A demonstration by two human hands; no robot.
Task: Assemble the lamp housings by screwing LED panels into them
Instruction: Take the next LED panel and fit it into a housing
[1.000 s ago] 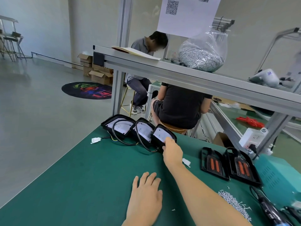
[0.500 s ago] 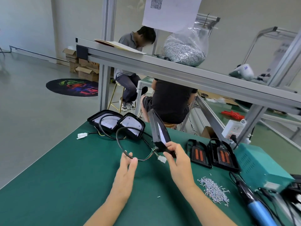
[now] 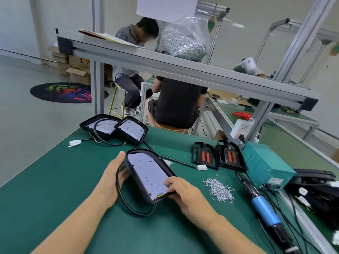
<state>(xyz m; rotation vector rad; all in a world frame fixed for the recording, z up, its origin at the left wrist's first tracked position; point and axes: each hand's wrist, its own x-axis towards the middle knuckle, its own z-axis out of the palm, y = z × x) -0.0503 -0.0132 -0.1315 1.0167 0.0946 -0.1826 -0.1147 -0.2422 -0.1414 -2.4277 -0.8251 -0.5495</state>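
Note:
A black lamp housing [image 3: 149, 174] with a white LED panel inside it lies tilted on the green mat, face up. My left hand [image 3: 112, 177] holds its left edge and back, thumb up along the rim. My right hand [image 3: 185, 194] grips its near right corner, fingertips on the panel. Its black cable [image 3: 126, 204] loops under my hands. A loose pile of small silver screws [image 3: 219, 189] lies to the right. A blue electric screwdriver [image 3: 264, 208] lies further right.
Two more housings with panels [image 3: 132, 130] sit at the mat's far left. Two black parts with orange inserts [image 3: 218, 155] stand by a teal power box [image 3: 264, 164]. An aluminium shelf [image 3: 183, 70] with a bag of screws crosses overhead. Two people sit beyond the bench.
My right hand lifted one housing off the far row and brought it close. It went from standing on edge to lying face up, and both hands now hold it.

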